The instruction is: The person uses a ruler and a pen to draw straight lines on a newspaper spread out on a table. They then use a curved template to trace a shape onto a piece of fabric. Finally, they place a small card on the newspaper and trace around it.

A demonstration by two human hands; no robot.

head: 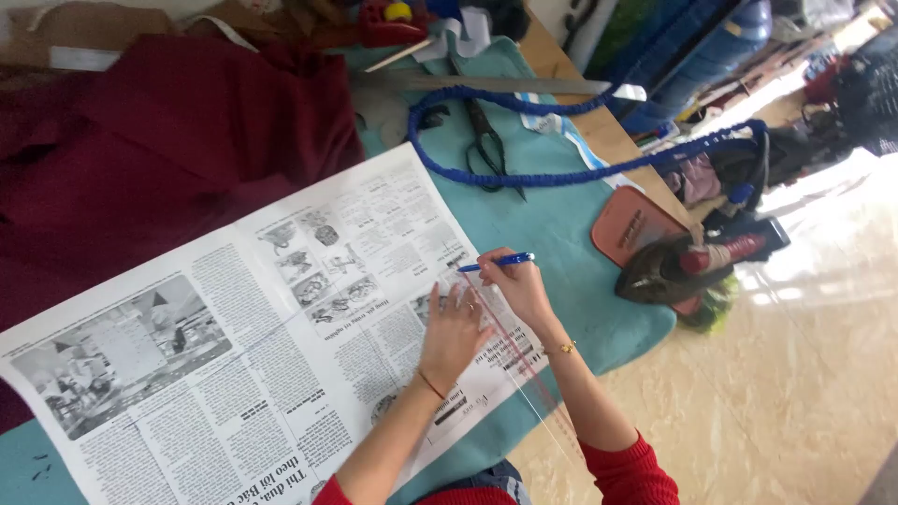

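Near the desk's (561, 234) front edge, the left hand (454, 332) presses open fingers on a clear ruler (510, 341) over newspaper (234, 337), while the right hand's (524, 290) fingers grip a blue pen (496, 263).

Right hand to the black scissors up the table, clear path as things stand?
Probably yes. The right hand holds a blue pen; only bare teal cloth lies before the scissors. A stretch, though.
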